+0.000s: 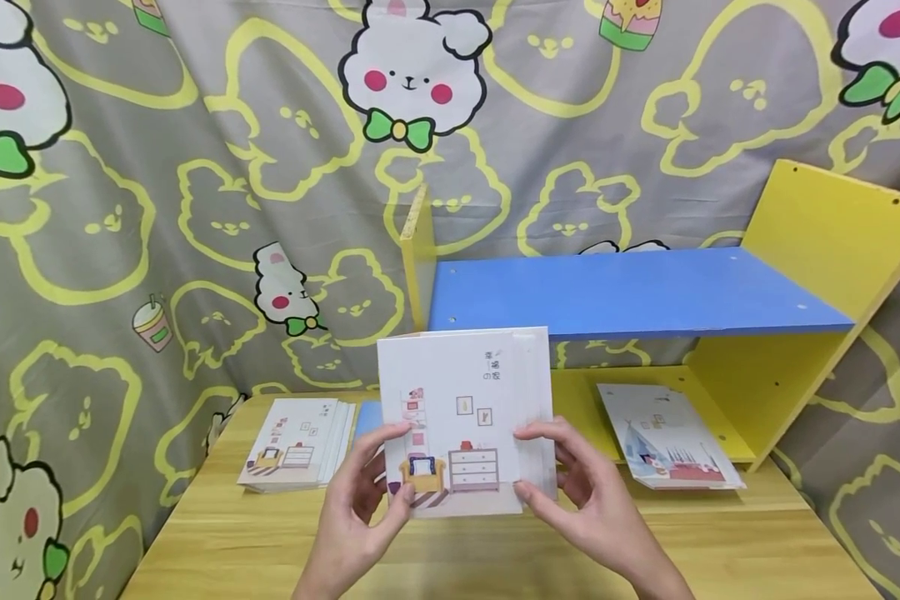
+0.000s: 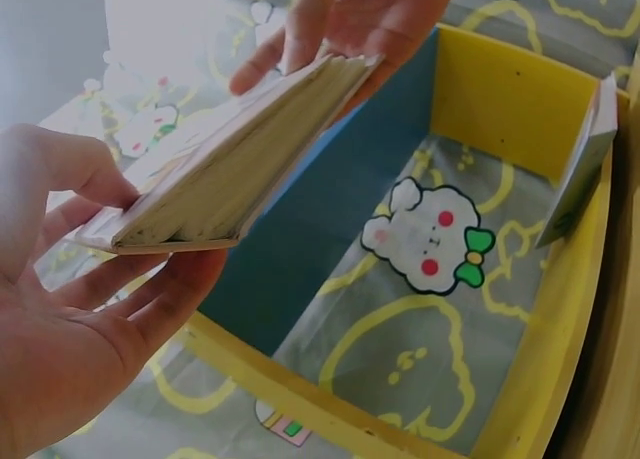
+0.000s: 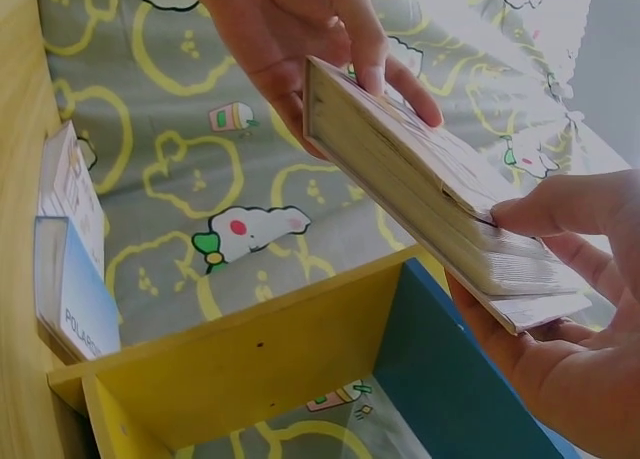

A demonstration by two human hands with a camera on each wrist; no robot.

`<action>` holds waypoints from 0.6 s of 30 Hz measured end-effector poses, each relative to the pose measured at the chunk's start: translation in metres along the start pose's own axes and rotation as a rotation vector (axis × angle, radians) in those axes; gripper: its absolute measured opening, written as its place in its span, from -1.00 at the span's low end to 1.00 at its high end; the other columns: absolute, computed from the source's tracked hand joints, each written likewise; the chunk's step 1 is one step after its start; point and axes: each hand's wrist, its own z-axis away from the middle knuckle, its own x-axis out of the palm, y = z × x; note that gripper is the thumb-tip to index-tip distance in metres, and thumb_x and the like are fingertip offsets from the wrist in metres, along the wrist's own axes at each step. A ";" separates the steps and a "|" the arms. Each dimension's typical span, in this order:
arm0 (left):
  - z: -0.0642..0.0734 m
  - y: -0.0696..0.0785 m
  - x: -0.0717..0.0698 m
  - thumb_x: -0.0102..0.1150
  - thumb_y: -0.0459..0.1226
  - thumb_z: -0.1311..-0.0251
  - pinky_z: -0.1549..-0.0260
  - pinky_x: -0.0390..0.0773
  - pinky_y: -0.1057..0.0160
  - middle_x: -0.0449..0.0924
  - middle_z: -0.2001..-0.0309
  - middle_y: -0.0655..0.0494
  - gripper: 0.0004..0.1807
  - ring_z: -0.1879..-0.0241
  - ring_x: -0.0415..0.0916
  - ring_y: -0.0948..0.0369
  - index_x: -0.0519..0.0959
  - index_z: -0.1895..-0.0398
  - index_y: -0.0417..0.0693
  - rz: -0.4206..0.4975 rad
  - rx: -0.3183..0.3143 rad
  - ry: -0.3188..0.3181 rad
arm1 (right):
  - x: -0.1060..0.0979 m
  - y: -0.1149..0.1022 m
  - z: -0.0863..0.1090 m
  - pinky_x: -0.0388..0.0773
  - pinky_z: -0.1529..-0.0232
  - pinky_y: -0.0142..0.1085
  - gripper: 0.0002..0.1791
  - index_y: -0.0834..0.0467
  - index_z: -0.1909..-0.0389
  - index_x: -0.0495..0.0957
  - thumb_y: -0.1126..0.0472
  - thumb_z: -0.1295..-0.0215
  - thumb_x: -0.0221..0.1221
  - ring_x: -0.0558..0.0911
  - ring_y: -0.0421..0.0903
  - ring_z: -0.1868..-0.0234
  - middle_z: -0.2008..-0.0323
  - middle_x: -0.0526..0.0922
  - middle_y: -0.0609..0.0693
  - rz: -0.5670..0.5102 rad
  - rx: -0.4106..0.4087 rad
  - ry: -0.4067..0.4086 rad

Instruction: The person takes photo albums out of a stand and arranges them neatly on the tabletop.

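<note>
A square white photo album (image 1: 450,400) with a drawn yellow armchair and chest of drawers is held up over the table, its cover facing the head camera. My left hand (image 1: 363,492) grips its left side and lower left corner, thumb on the front and other fingers toward the back. On the right edge, my right hand (image 1: 592,496) pinches it between thumb and fingers. Both wrist views show the thick block of pages (image 3: 400,189) edge-on between the covers. In the right wrist view, the right hand's fingertip presses at the cover's edge, where the pages spread slightly.
A similar white album (image 1: 292,442) lies at the table's left, beside a blue album (image 3: 75,299) with lettering. Behind stands a shelf unit with a blue board (image 1: 630,287) and yellow sides (image 1: 832,242). Another white album (image 1: 667,433) leans at its lower right. A patterned curtain (image 1: 285,100) hangs behind.
</note>
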 end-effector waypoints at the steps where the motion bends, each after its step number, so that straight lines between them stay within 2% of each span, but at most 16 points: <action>1: 0.000 0.000 -0.001 0.05 -0.79 -0.14 0.13 0.71 0.25 0.41 -0.30 -0.21 -0.26 -0.07 0.60 0.08 0.30 -0.42 -0.31 0.000 -0.002 0.004 | 0.001 0.000 -0.001 0.75 0.11 -0.07 -0.38 0.20 -0.29 0.46 0.59 -0.22 0.29 0.63 0.01 -0.15 -0.25 0.44 0.20 -0.002 0.001 -0.003; 7: 0.004 0.001 -0.007 0.06 -0.75 -0.19 0.15 0.72 0.22 0.45 -0.29 -0.22 -0.30 -0.02 0.61 0.08 0.31 -0.42 -0.30 -0.012 -0.024 0.041 | 0.010 0.003 -0.006 0.76 0.18 -0.08 -0.39 0.21 -0.30 0.46 0.59 -0.24 0.28 0.62 0.02 -0.14 -0.24 0.44 0.20 -0.021 -0.014 -0.015; 13: 0.009 0.002 -0.014 0.04 -0.76 -0.20 0.20 0.71 0.28 0.38 -0.36 -0.26 -0.30 -0.01 0.59 0.13 0.29 -0.44 -0.32 -0.015 -0.021 0.058 | 0.018 0.007 -0.010 0.76 0.20 -0.09 -0.40 0.20 -0.29 0.46 0.58 -0.25 0.29 0.62 0.04 -0.13 -0.24 0.45 0.20 -0.044 -0.012 -0.027; 18: 0.012 0.004 -0.023 0.03 -0.75 -0.20 0.19 0.72 0.26 0.47 -0.29 -0.26 -0.30 0.01 0.60 0.12 0.29 -0.44 -0.32 -0.034 -0.019 0.076 | 0.027 0.009 -0.015 0.76 0.19 -0.06 -0.41 0.18 -0.30 0.46 0.55 -0.26 0.29 0.63 0.06 -0.12 -0.25 0.45 0.19 -0.073 0.007 -0.043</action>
